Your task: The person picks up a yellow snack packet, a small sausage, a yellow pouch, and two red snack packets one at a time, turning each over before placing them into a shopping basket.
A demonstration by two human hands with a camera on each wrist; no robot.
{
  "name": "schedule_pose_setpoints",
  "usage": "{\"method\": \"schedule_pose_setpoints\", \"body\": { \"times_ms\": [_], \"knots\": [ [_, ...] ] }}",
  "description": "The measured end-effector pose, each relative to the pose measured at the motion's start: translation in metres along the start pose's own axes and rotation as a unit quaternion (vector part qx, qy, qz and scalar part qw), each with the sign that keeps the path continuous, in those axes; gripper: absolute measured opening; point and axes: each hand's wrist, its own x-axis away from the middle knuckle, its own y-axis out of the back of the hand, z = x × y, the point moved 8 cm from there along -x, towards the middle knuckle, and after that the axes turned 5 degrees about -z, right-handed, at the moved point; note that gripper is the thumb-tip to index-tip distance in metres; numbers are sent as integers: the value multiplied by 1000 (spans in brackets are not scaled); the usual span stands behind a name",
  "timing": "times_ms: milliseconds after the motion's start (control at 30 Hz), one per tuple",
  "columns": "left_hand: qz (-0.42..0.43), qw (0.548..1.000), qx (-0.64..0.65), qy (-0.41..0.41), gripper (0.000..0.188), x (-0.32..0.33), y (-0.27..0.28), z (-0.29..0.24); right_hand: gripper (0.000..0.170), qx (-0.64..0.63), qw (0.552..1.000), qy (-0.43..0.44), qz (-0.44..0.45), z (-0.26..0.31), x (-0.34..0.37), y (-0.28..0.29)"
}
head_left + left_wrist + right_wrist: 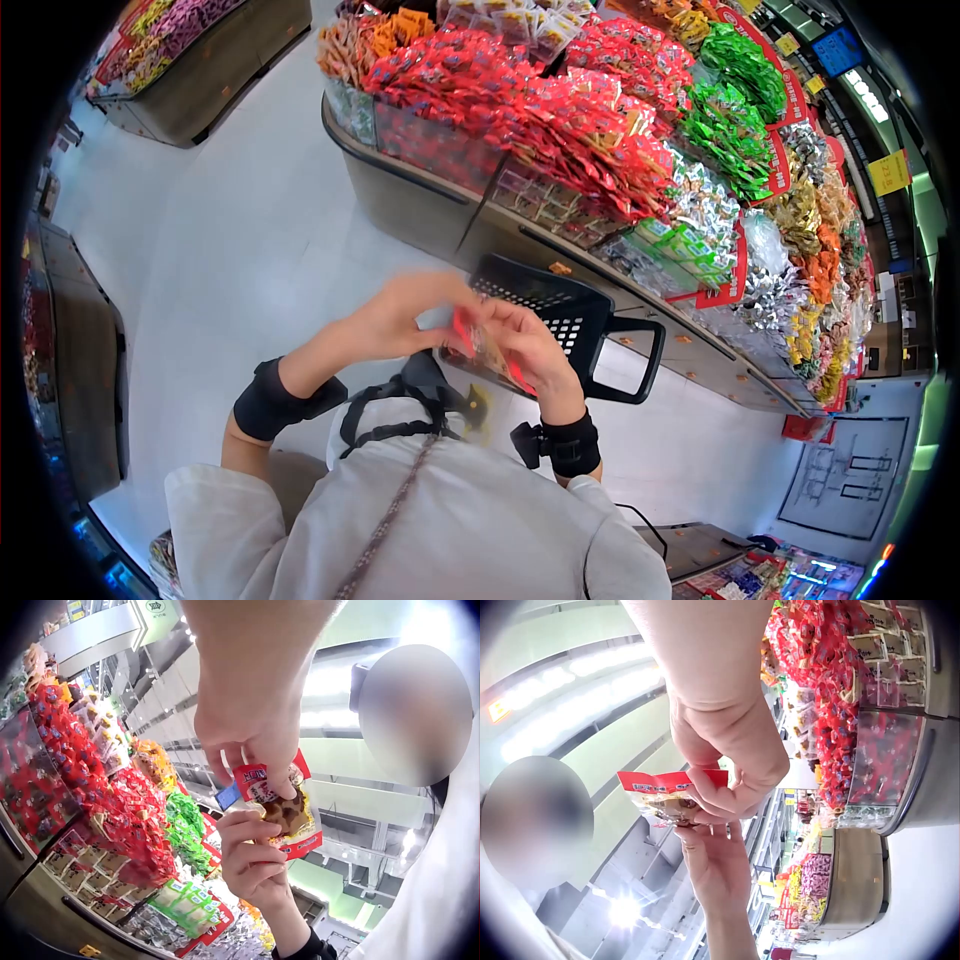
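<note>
A small snack packet (289, 814), red at both ends with a clear window showing brown pieces inside, is held up in front of the chest. My left hand (420, 315), blurred in the head view, pinches the packet's upper end between thumb and fingers. On its other side my right hand (535, 345) grips the packet by the edge, fingers curled against it. The right wrist view shows the packet's red strip (671, 780) beside the right fingers, with the left hand (720, 874) below.
A black shopping basket (545, 300) with a looped handle (640, 360) stands beyond the hands. Behind it runs a long display counter (400, 200) heaped with red packets (590, 130) and green packets (730, 130). Another counter (220, 80) stands at the upper left.
</note>
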Motion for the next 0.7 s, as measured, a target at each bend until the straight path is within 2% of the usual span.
{"method": "schedule_pose_setpoints", "body": {
  "times_ms": [100,200,400,500,700],
  "knots": [
    [13,999,20,-33,29,-31,1,8,14,-18,1000,5,14,22,-12,12],
    [21,994,2,-106,26,-57,4,11,13,-28,999,9,30,38,-26,26],
    [76,992,44,-85,29,-91,-1,30,13,3,1000,16,-26,63,-35,44],
    [90,992,59,-69,27,-106,-4,46,15,-32,999,-19,-32,60,-42,60],
    [143,981,121,-55,25,-147,6,76,18,-20,995,24,-97,77,-69,76]
  ]
}}
